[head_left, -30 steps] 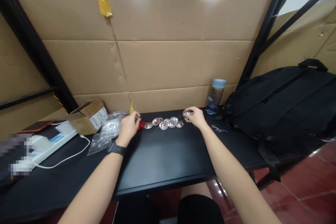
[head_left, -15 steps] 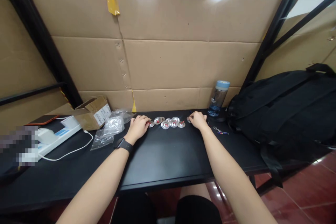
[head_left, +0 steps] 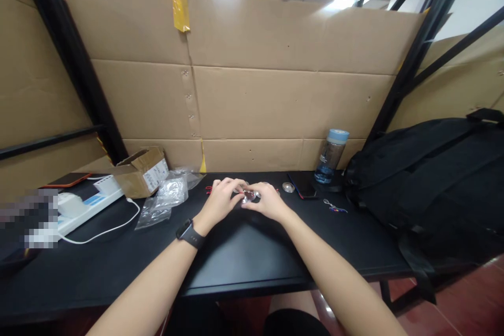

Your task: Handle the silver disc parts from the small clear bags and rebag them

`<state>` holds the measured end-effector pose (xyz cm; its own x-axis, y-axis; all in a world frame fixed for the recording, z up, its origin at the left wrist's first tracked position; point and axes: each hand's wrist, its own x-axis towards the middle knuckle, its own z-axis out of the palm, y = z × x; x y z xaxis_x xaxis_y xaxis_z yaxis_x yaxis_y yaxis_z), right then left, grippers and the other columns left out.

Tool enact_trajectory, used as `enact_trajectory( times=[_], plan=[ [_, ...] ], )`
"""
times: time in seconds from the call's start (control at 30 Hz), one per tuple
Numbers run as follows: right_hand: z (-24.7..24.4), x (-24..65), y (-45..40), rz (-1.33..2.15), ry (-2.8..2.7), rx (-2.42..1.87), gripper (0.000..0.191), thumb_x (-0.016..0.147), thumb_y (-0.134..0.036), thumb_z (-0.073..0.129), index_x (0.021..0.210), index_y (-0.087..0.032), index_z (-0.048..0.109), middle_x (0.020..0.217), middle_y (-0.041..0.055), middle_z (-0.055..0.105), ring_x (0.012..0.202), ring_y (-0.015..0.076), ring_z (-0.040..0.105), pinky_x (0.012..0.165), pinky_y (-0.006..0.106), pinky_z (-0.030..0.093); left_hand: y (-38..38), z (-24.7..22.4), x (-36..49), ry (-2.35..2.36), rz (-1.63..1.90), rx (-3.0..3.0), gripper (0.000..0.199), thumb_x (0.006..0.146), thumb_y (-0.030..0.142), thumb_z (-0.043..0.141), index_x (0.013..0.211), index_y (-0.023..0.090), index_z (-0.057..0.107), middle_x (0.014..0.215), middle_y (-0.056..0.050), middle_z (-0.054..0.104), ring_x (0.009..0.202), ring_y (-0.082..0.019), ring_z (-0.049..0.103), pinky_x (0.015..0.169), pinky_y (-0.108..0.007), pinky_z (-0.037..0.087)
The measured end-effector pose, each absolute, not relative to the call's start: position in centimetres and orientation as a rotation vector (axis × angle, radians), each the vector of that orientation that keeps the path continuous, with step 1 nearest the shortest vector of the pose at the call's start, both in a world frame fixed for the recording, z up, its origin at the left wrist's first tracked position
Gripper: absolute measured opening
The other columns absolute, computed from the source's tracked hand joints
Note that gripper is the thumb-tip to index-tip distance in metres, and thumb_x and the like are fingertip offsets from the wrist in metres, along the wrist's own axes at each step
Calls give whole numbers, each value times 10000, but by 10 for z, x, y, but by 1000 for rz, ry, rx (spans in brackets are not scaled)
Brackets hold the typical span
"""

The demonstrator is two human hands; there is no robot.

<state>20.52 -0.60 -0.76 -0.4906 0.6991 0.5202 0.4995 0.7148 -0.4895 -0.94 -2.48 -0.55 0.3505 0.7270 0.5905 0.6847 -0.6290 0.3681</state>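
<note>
Both hands meet over a cluster of small shiny metal discs point(head_left: 249, 197) with red parts, at the middle of the black table. My left hand point(head_left: 223, 199) curls round the cluster's left side, wearing a dark watch on the wrist. From the right, my right hand point(head_left: 270, 201) bends its fingers round the same discs. The fingers of both hands hide most of the cluster. One loose disc point(head_left: 288, 187) lies to the right of my right hand, and a red string point(head_left: 208, 189) shows left of my left hand.
A phone point(head_left: 303, 186), a bottle point(head_left: 331, 156), a keychain point(head_left: 335, 207) and a black backpack point(head_left: 429, 178) are on the right. Plastic bags point(head_left: 171, 191), an open cardboard box point(head_left: 144, 170) and a white power strip point(head_left: 92, 203) lie left. Cardboard panels point(head_left: 252, 105) stand behind.
My two hands have moved inward from either end of the row of discs and now meet over them. The discs are gathered closer, and the phone has come into view. The camera view has shifted slightly.
</note>
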Motion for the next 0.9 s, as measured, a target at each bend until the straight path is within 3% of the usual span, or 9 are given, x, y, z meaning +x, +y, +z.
enact_trajectory(
  times=[0.1, 0.27, 0.5, 0.67, 0.9],
  plan=[
    [-8, 193, -13, 398, -2238, -892, 302, 711, -345, 851, 991, -264, 772, 919, 38, 767, 840, 233, 686, 817, 338, 484, -31, -4, -1, 1285, 1172, 2540, 209, 912, 266, 650, 1121, 281, 651, 981, -16, 757, 1082, -225, 612, 908, -362, 339],
    [-4, 203, -12, 533, -1920, -935, 266, 736, -327, 787, 983, -236, 749, 952, 44, 770, 859, 225, 710, 823, 336, 539, -31, -3, 0, 1370, 1386, 2293, 187, 963, 327, 555, 1095, 233, 649, 998, -40, 757, 969, -211, 682, 900, -345, 434],
    [1, 203, -15, 1094, -1549, -763, 471, 662, -389, 862, 1045, -198, 665, 1086, 86, 727, 992, 247, 728, 898, 403, 596, -33, -1, 0, 1065, 1185, 2296, 254, 951, 401, 580, 1077, 227, 714, 1036, -39, 771, 930, -211, 713, 878, -306, 523],
    [0, 195, -23, 1120, -1618, -721, 421, 679, -371, 850, 1013, -199, 660, 1064, 76, 735, 993, 239, 731, 965, 412, 570, -32, -9, 4, 1200, 1237, 2377, 211, 932, 369, 597, 920, 220, 747, 914, -50, 777, 823, -219, 700, 828, -333, 510],
    [-1, 196, -23, 1106, -1653, -724, 393, 681, -293, 811, 1024, -205, 640, 1046, 61, 719, 940, 211, 733, 915, 375, 578, -30, -12, 2, 1251, 1361, 2386, 163, 906, 314, 604, 914, 226, 741, 914, -33, 767, 827, -202, 697, 826, -321, 490]
  ],
)
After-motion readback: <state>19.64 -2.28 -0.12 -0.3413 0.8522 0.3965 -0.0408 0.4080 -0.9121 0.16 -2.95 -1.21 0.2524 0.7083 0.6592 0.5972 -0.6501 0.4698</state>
